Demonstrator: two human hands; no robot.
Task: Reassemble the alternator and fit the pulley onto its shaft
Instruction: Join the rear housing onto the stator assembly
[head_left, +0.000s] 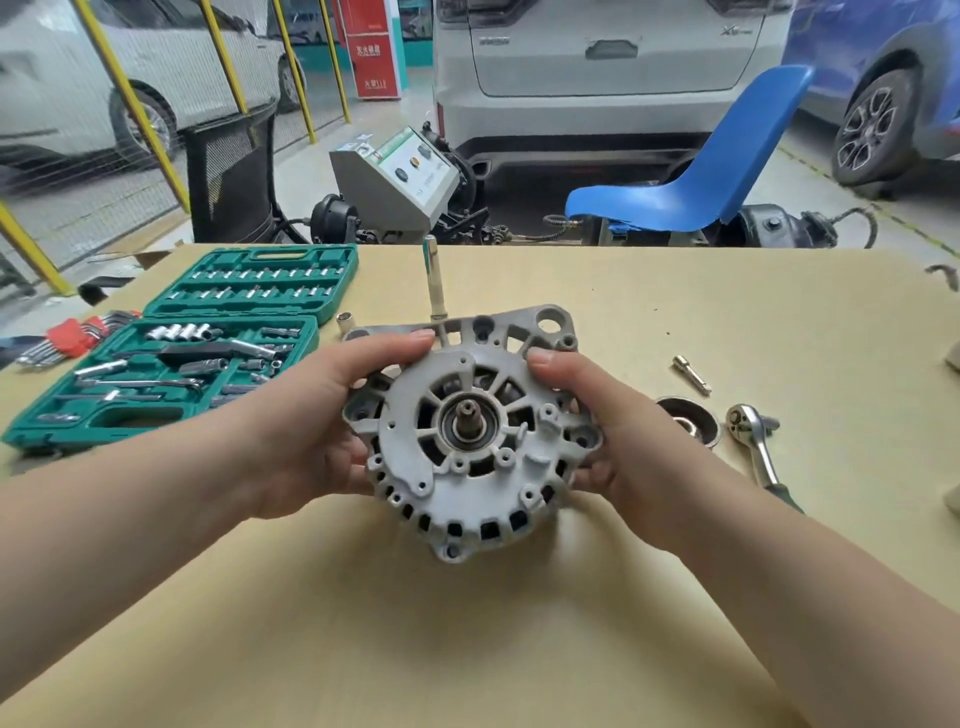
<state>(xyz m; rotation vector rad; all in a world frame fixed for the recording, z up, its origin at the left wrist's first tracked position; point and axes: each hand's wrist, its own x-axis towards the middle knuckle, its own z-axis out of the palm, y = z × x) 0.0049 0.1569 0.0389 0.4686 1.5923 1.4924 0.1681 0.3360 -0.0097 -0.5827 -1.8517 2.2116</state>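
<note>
The grey cast alternator (457, 499) sits at the middle of the cardboard-covered table, its front face turned toward me with the bare shaft (470, 415) sticking out of the centre bearing. My left hand (311, 431) grips its left side, thumb on the upper rim. My right hand (597, 431) grips its right side, thumb on the top right of the housing. The dark pulley (688, 418) lies flat on the table just right of my right hand, apart from the shaft.
An open green socket set case (208, 343) lies at the left, with red-handled hex keys (72, 332) beside it. A ratchet (753, 441) and a socket extension (691, 374) lie at the right. An upright extension bar (434, 280) and a small socket (344, 321) stand behind the alternator.
</note>
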